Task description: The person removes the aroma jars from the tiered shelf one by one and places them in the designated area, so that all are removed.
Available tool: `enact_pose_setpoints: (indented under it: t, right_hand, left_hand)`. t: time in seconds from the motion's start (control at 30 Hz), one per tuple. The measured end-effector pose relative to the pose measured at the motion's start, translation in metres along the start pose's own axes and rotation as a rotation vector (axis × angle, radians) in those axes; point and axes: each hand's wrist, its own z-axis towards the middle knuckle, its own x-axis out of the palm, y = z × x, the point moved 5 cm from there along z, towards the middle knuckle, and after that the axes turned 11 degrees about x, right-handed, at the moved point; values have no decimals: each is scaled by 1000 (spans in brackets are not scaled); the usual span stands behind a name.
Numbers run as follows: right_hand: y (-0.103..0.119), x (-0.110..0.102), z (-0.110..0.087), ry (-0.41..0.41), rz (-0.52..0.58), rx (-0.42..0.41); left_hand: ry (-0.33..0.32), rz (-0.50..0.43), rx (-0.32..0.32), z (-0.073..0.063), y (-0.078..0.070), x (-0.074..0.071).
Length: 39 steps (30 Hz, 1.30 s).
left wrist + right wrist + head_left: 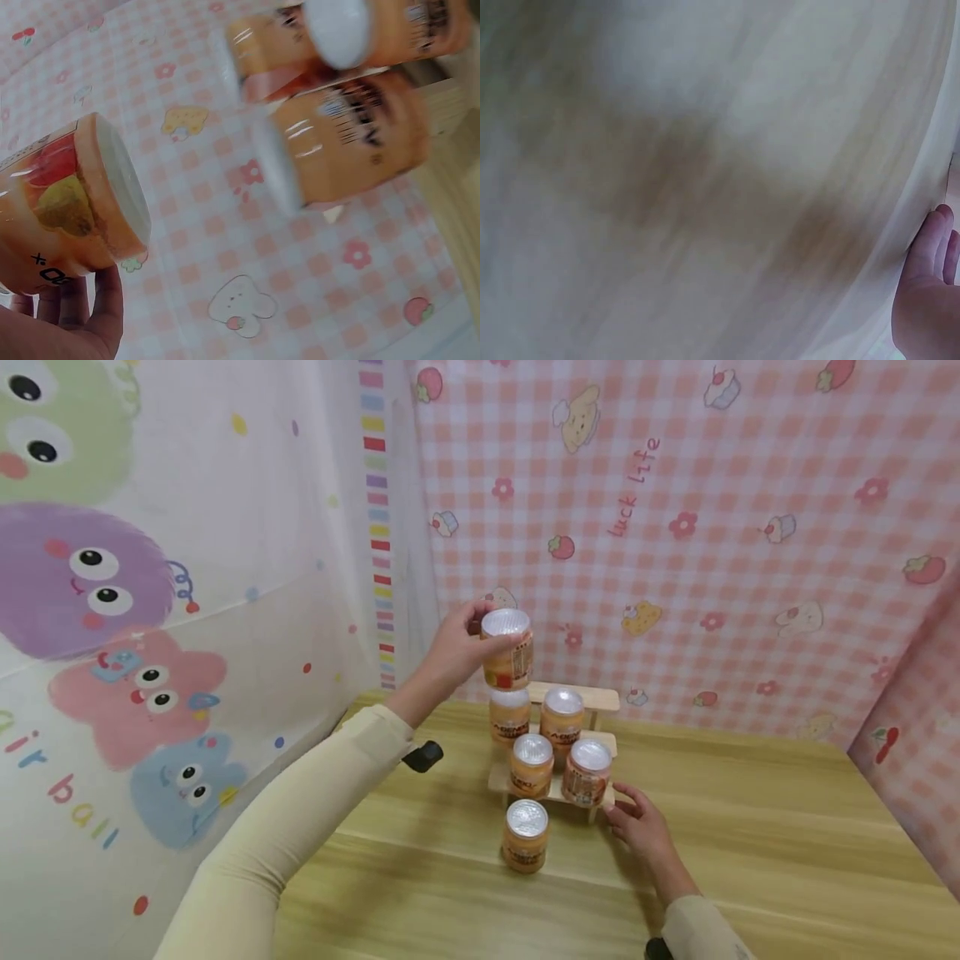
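My left hand [468, 643] grips an orange-labelled can [508, 656] with a silver lid, holding it up over the back left of a small tiered wooden rack [592, 697]. In the left wrist view the held can [64, 210] shows a red and yellow picture. Directly below it in the head view stands another can [510, 718], beside a second can [562, 717]. Lower on the rack are two more, a left can [532, 767] and a right can [587, 774]. My right hand [645, 831] is at the rack's lower right end, fingers loosely bent, apparently touching it.
One more can [525, 839] stands on the wooden table [405, 868] in front of the rack. A pink checked cloth [675, 568] hangs behind, and a white cartoon-print cloth [285, 543] hangs at the left. The right wrist view is mostly blurred wood grain.
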Motion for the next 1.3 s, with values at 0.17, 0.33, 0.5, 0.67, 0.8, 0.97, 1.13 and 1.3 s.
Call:
enact_pose_setpoints:
  t: [0.17, 0.33, 0.5, 0.67, 0.8, 0.97, 1.13, 1.3]
  right_hand:
    - [1, 1, 2, -4, -8, 3]
    - [4, 4, 2, -2, -12, 10]
    - [7, 6, 3, 3, -11, 6]
    - [9, 5, 2, 2, -24, -2]
    - [9, 4, 1, 6, -22, 3]
    - [6, 3, 0, 8, -10, 9]
    - [5, 2, -2, 5, 1, 16]
    - [4, 1, -3, 8, 9, 27]
  left_hand:
    - [27, -23, -30, -31, 11, -10]
    - [47, -30, -55, -61, 26, -21]
    - [65, -1, -96, -89, 52, -30]
    - [73, 12, -139, -116, 84, -30]
    - [88, -27, -172, -136, 110, -23]
    - [139, -48, -201, -157, 136, -10]
    - [190, -50, -223, -170, 148, 4]
    - [205, -68, -229, -179, 152, 14]
